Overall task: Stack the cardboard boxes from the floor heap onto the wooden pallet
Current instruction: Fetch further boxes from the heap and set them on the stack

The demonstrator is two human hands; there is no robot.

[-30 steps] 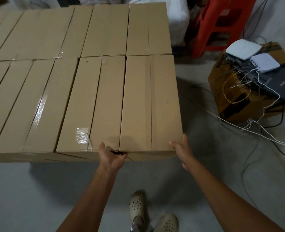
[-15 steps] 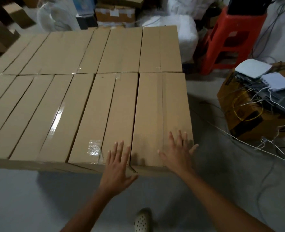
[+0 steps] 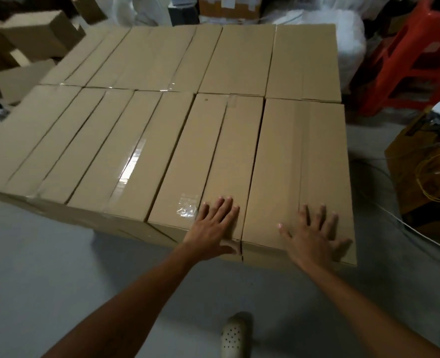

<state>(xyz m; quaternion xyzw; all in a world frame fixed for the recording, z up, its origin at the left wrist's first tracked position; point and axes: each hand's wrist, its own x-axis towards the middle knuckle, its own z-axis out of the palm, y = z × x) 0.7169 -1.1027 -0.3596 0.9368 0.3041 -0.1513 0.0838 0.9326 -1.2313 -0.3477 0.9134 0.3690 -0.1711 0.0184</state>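
Straight, spread fingers (image 3: pixel 225 206) of the left hand (image 3: pixel 213 226) are pressing flat, grasping nothing, on a long tan cardboard box (image 3: pixel 208 156). The right hand (image 3: pixel 311 235) is doing likewise on the adjoining end box (image 3: pixel 298 156), both in the stack's near row. Loose brown boxes (image 3: pixel 33 37) are lying far left. Print on the yellow-brown carton (image 3: pixel 404 177) is unreadable.

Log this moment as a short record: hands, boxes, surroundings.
left hand: flat, fingers straight, on the second box from the right in the near row
right hand: flat, fingers spread, on the rightmost near box
stack: two rows of long boxes, tops level; far row
pallet: not visible
loose boxes: far left, beyond the stack
right side: red stool; box with cables
floor: one shoe
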